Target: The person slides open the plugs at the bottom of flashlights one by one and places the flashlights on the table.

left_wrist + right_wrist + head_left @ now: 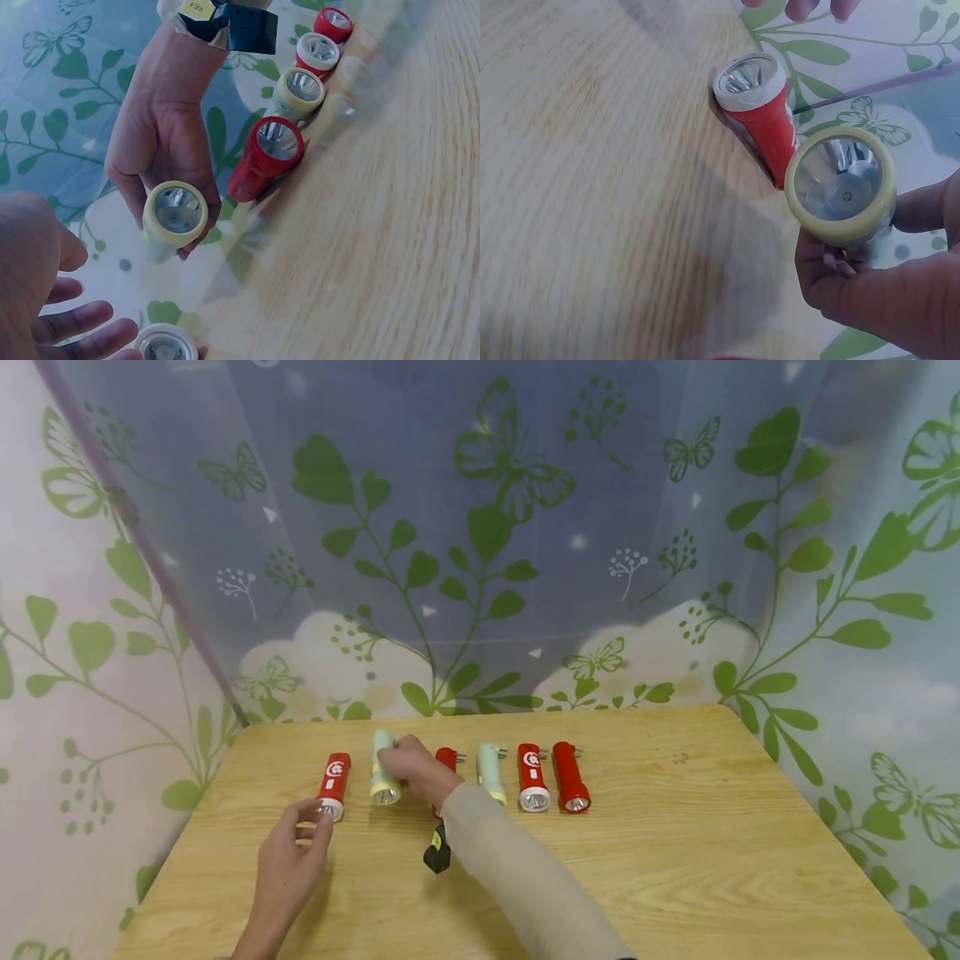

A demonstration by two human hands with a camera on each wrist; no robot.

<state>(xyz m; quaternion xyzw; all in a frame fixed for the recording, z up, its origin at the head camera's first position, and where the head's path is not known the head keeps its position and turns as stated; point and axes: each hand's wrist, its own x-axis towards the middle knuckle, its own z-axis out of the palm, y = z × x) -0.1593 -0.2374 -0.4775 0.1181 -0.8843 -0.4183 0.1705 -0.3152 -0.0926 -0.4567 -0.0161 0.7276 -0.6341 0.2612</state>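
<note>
My right hand grips a pale green flashlight with a yellow rim, its lens facing me. In the right wrist view the thumb and fingers wrap its body, just behind the yellow rim. To its left lies a red flashlight with a white rim and a white print. My left hand hovers by that flashlight's lens end, fingers loosely bent. The right wrist view shows the left fingertips apart from the red flashlight.
Right of the held flashlight stands a row: a red flashlight partly behind my right forearm, a green one, a red one with white rim, and an all-red one. Several show plug prongs. A patterned curtain borders the wooden table.
</note>
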